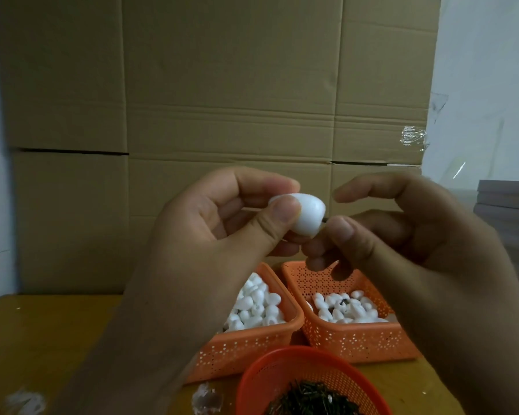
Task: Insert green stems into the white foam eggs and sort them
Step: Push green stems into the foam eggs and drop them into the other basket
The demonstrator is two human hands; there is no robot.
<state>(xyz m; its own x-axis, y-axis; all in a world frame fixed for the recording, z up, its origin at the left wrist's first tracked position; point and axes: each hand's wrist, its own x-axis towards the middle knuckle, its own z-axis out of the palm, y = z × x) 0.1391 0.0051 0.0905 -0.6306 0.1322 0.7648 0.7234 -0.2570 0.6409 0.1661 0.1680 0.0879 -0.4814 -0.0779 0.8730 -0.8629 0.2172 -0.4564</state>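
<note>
Hands raised above the table (42,339). We note the left hand (210,235) pinching 1 white foam egg (307,215) between thumb and curled forefinger, blunt end facing right. The right hand (402,235) meets that blunt end: thumb and a curled finger pinch a thin dark stem (324,220), only a sliver of it visible at the egg's base. The right forefinger is lifted, hooked above the egg and clear of it.

Below the hands we record 2 rectangular orange perforated baskets side by side. The left basket (246,351) holds a heap of plain foam eggs (258,307). The right basket (357,339) holds more eggs (342,307), at least 1 showing a dark stem end. Nearest us, a round red-orange basket (270,372) holds a pile of dark green stems (312,399). A flattened cardboard sheet (222,85) stands upright behind the table. Small white scraps (206,398) lie on the tabletop beside the round basket.
</note>
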